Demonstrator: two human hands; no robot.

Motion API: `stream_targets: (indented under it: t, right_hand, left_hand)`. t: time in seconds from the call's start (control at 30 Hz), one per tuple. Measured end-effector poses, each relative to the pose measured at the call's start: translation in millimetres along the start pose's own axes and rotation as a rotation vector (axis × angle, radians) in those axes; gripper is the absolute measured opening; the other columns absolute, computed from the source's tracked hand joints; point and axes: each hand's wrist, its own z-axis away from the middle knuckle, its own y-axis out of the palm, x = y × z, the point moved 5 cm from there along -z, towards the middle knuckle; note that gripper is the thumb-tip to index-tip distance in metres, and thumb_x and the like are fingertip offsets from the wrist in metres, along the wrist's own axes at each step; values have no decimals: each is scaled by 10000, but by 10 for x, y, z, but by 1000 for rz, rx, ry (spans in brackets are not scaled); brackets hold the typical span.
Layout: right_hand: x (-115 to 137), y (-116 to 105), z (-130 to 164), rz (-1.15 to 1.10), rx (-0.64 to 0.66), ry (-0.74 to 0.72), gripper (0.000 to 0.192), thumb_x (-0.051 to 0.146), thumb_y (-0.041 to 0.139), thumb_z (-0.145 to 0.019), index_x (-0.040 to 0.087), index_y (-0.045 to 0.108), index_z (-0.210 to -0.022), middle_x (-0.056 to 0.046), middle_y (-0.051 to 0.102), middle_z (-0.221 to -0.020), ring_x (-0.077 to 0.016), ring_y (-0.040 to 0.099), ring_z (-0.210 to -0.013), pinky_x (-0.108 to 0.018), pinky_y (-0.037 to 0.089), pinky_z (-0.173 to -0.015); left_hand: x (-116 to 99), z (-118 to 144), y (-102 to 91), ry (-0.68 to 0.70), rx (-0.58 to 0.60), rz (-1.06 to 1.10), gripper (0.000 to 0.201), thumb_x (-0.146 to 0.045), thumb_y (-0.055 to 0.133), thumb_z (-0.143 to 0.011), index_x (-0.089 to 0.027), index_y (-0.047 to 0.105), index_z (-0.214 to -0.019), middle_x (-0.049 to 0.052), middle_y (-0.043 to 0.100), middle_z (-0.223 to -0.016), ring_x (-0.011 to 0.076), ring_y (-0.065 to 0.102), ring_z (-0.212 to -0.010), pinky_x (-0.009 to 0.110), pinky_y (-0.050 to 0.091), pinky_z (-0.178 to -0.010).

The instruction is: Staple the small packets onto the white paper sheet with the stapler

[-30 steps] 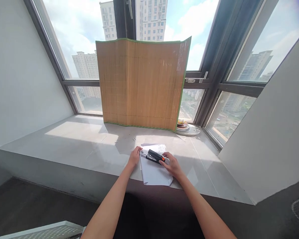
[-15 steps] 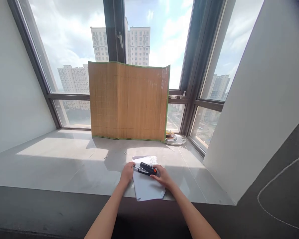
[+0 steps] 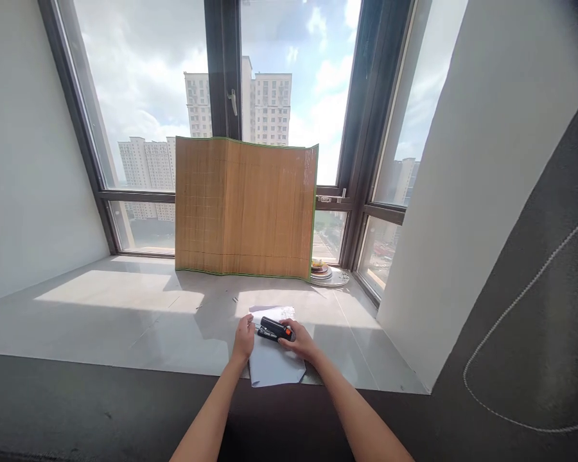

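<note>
A black stapler (image 3: 274,329) with an orange spot at its right end is held just above some white paper sheets (image 3: 277,364). My right hand (image 3: 298,340) is closed around the stapler's right end, thumb below and fingers on top. At the other end, my left hand (image 3: 243,336) is closed in a pinch on a thin metal part that sticks out of the stapler; the fingertips partly hide it. The sheets lie on the sill under both hands, with small writing or print along the upper right part.
The tiled window sill (image 3: 101,333) ends at a dark front edge. Behind, a bamboo mat (image 3: 248,208) leans upright against the window. Stacked plates (image 3: 330,277) stand to its right. Small thin bits (image 3: 236,299) lie on the sill. A white cord (image 3: 505,314) hangs at the right.
The view has shifted, so the scene appears slightly lower and further left. My left hand has come closer to the stapler, and less of the thin metal part shows between them.
</note>
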Motion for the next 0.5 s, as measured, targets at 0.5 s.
stream_targets:
  t: [0.5]
  right_hand:
    - [130, -82, -46, -57, -99, -62, 334, 301, 732, -809, 246, 732, -1138, -82, 749, -1233, -272, 679, -1202, -434, 482, -1107]
  left_hand:
    - [42, -94, -205, -172, -89, 185, 401, -489, 647, -840, -181, 724, -1085, 149, 740, -1246, 335, 659, -1240, 512, 461, -1158]
